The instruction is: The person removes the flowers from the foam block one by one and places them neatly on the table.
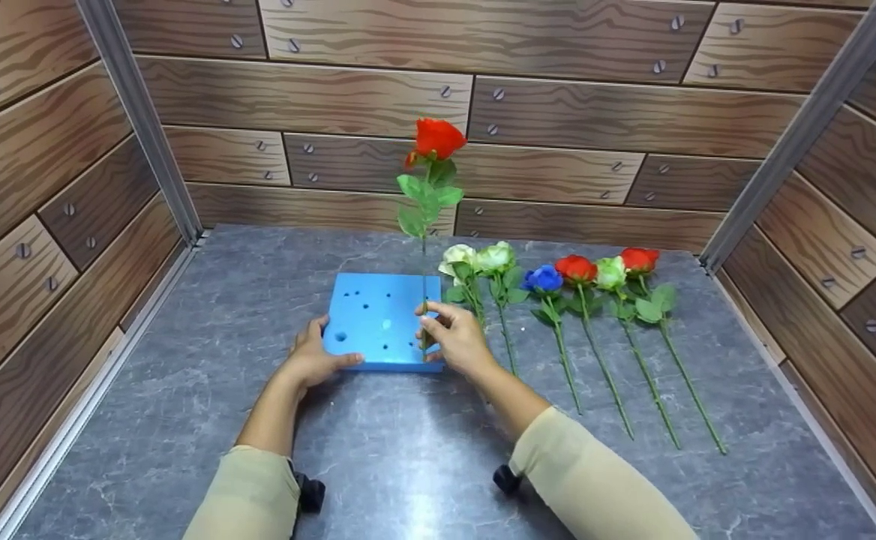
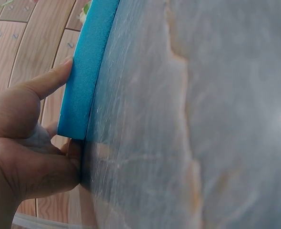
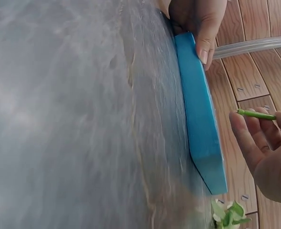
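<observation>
In the head view a blue foam block (image 1: 367,322) with several holes in its top lies flat on the table. My left hand (image 1: 309,358) grips its near left corner, thumb along the near side and fingers on the left side. Over the block's right part, my right hand (image 1: 459,339) pinches the stem of an artificial red rose (image 1: 439,139), held upright with its bloom high above. The right wrist view shows the cut end of the green stem (image 3: 255,114) beside the fingertips, apart from the block's side (image 3: 200,105).
Right of the block lie several more artificial roses: pale ones (image 1: 495,257) nearest the block, then a blue rose (image 1: 543,278), a red rose (image 1: 577,268), a greenish-white rose (image 1: 610,273) and another red rose (image 1: 639,260). Wood-patterned walls (image 1: 378,94) enclose the grey table (image 1: 205,375).
</observation>
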